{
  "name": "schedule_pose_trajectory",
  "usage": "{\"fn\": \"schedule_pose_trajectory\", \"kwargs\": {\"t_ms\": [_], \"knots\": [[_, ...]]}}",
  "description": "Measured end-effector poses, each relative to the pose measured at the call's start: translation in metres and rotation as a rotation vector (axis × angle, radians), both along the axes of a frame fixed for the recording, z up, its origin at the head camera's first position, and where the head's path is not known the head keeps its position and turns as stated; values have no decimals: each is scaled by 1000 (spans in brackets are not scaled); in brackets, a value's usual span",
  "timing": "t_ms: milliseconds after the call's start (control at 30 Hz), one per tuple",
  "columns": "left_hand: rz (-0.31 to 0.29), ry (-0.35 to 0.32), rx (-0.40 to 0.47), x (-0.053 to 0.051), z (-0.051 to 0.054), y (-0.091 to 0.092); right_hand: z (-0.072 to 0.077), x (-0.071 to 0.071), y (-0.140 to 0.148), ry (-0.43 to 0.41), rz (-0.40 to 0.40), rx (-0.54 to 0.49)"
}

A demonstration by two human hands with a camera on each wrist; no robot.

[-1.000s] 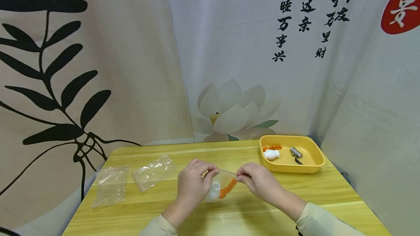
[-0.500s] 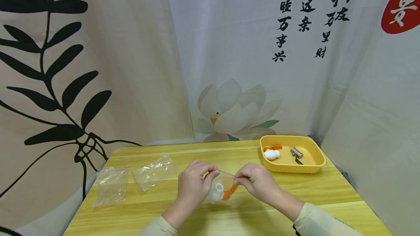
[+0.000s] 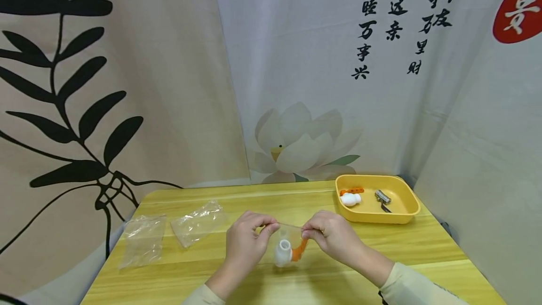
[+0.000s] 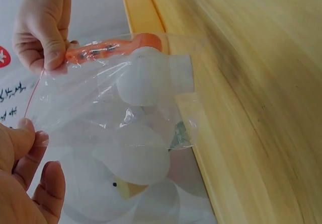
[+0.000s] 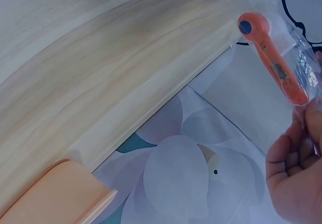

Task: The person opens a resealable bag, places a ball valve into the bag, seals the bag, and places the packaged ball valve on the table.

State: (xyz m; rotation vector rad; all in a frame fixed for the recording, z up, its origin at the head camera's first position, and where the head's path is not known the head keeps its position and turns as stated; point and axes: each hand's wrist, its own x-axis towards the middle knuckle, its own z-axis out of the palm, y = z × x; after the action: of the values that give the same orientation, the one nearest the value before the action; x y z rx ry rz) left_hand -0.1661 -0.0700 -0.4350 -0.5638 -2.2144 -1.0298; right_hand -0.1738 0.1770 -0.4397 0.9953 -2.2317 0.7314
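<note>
In the head view, the left hand and right hand each pinch one end of the top edge of a clear, thin plastic bag, thumb against fingers with just the film between. The bag is held up over the yellow counter, whose surface shows streaked wood grain. Inside it sit a smooth white piece, rounded with a ring-shaped mouth, and a slim orange piece beside it. Two crinkled, glossy bags lie flat at the left. A round-cornered yellow tray at the right holds another orange part, another white part and a shiny metallic cylinder. Behind hangs softly creased cloth printed with leaves and a lotus.

In the left wrist view, a thin red line runs along the bag's edge between the hands; the left hand's other fingers are loosely bent. The white piece shows a bulging body and short tubular end.

In the right wrist view, the orange piece has a round head with a dark disc and a recessed stem, its tip close to the right hand's fingers.
</note>
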Motion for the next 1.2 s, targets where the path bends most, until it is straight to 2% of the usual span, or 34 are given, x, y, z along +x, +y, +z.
{"fn": "schedule_pose_trajectory", "kwargs": {"t_ms": [233,400,567,733,833,967,1100,1200], "knots": [[4,-40,6,2,1,-2,1,1,-2,-3,5,-2],[2,-162,-40,2,3,-5,3,4,-4,-18,2,-9],[-56,-256,-101,2,4,-6,5,8,-6,-20,16,-9],[-120,-268,-151,1,1,-3,8,11,-11,16,37,-3],[-159,-236,-173,0,0,0,8,12,-13,30,41,6],[-202,-145,-193,0,0,6,8,13,-13,33,34,26],[-197,-27,-197,2,0,10,7,13,-12,31,27,29],[-177,96,-211,3,0,11,7,13,-12,18,31,17]]}}
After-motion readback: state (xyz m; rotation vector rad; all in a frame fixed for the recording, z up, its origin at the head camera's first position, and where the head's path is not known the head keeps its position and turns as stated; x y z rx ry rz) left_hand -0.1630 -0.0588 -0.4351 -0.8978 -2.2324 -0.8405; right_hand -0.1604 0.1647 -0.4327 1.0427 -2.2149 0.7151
